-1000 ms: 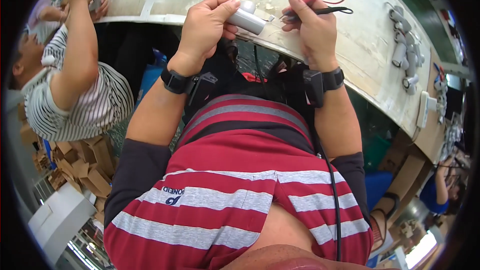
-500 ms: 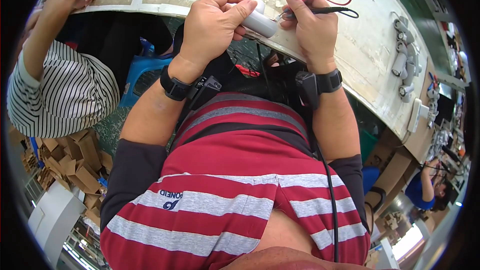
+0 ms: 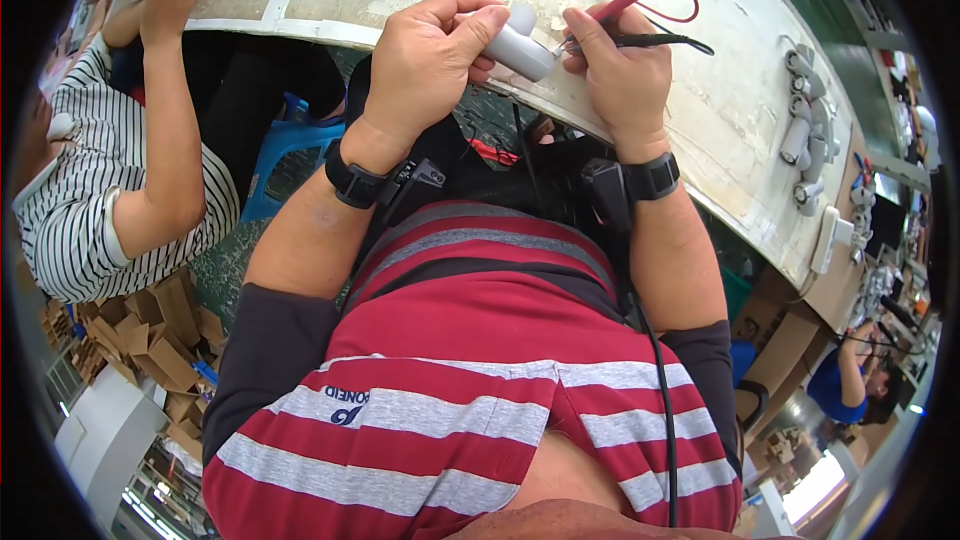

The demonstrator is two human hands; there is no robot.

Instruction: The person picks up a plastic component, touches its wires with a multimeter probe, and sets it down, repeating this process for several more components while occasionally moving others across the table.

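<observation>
Your left hand (image 3: 425,58) grips the grey housing (image 3: 523,56) at twelve o'clock, likely light, rigid, slick and best held mid-barrel; your right hand (image 3: 632,82) pinches red and black probes (image 3: 628,2) at one o'clock.

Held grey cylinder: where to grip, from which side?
I'd take the grey cylinder around its barrel, coming from the left, as the left hand does. It's round and elongated, and its right end faces the red probe and black probe in the right hand.
</observation>
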